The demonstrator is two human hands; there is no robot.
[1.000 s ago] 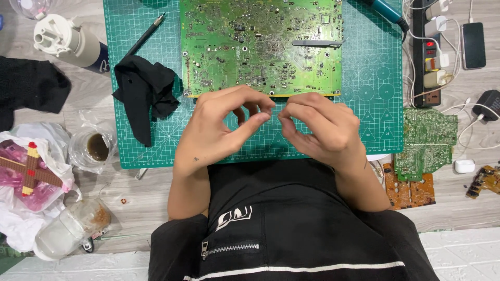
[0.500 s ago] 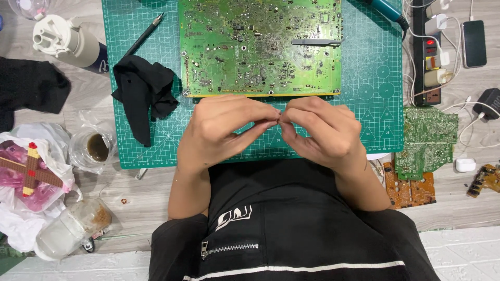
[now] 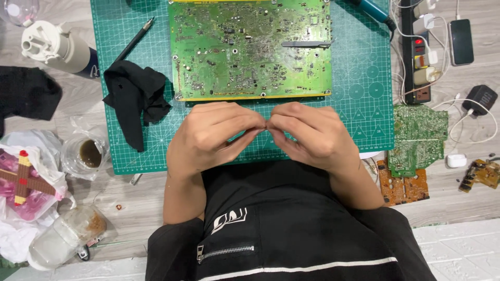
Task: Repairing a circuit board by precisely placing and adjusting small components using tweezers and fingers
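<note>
Over the gridded green cutting mat (image 3: 364, 104), the left hand (image 3: 211, 136) and right hand (image 3: 312, 136) pinch fingertips together, contents hidden.

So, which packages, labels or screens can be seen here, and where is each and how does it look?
Phone: top right on the table, flat dark rectangle, screen off.
Plastic bag: left edge, crumpled, clear and white, pink contents.
Jar: bottom left, lying on its side, clear, brown residue inside.
Cup: left of the green mat, clear, dark liquid.
No legible labels or signs.
</note>
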